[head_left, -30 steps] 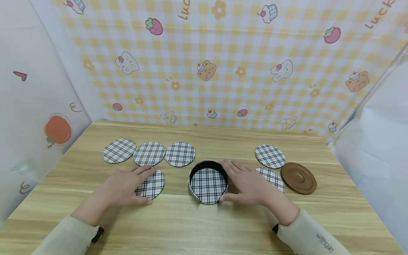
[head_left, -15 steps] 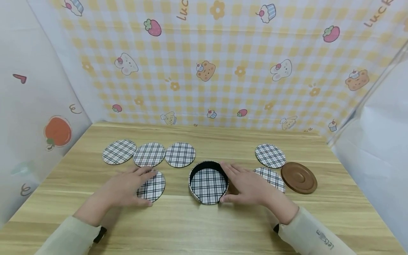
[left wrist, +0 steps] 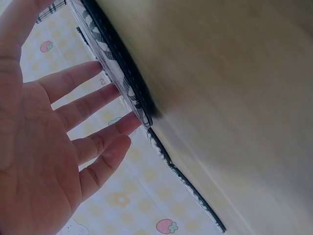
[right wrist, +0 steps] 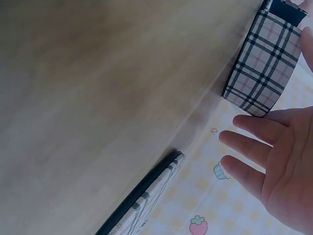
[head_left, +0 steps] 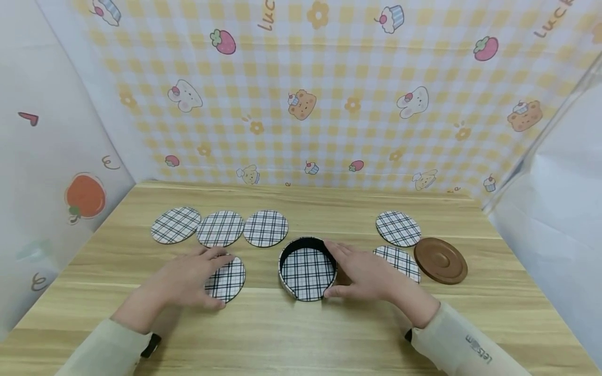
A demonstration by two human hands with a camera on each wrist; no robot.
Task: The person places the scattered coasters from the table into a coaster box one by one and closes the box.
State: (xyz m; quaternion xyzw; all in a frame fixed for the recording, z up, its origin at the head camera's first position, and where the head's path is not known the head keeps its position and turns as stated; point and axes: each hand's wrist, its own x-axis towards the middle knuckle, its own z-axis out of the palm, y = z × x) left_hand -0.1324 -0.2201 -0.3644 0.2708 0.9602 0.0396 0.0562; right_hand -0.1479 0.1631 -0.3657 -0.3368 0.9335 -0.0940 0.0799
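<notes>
Bench of light yellowish wood grain is occupied by several flat things and by two bare hands. On it, a round coaster in white-and-black plaid with a dark edge is partly covered by the person's left hand. This hand is kept wide, with the fingers spread and nearly straight; in the left wrist view, a coaster's rim is met by their tips, but whether the thumb is also in contact cannot be told.

In the middle of the bench, a short round holder is placed, with plaid outside, black inner wall and a gap in its near side. Its wall is touched on the right by the person's right hand, which is also wide: the long fingers are laid toward the far part, and the thumb is put near the gap. Inside, a plaid round surface is seen; whether it is a loose coaster or the holder's own floor cannot be told.

Behind the left hand, three plaid coasters are arranged side by side. To the right of the holder, two further plaid coasters are placed, the nearer being partly hidden by the right hand. Beside them, a brown round disc is set.
</notes>
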